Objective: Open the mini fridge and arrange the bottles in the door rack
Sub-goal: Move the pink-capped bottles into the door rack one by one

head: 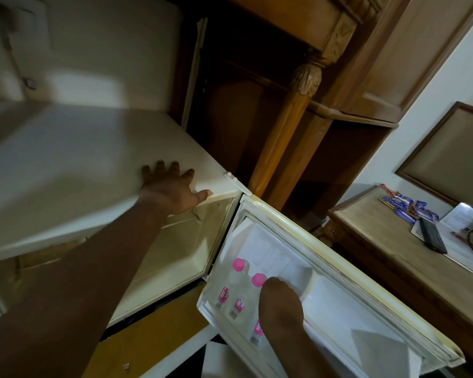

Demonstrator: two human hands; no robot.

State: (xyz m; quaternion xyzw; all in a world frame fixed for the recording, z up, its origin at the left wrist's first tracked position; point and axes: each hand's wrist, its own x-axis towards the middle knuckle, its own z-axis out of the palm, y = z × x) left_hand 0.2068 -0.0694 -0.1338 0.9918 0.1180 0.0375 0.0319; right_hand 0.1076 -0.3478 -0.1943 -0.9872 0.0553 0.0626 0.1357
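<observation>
The white mini fridge (66,170) stands with its door (347,293) swung open to the right. Two clear bottles with pink caps (238,264) (258,279) stand side by side in the door rack (210,309). My right hand (280,304) reaches down into the rack and closes over the top of a third bottle (257,330); only that bottle's pink label and lower body show. My left hand (172,189) lies flat on the fridge top near the front right corner, fingers spread, thumb over the edge, holding nothing.
A carved wooden cabinet (292,126) rises behind the fridge door. To the right is a wooden desk (380,241) with blue snack packets (404,208), a black remote (432,236) and papers. The fridge interior (180,249) looks bare from here.
</observation>
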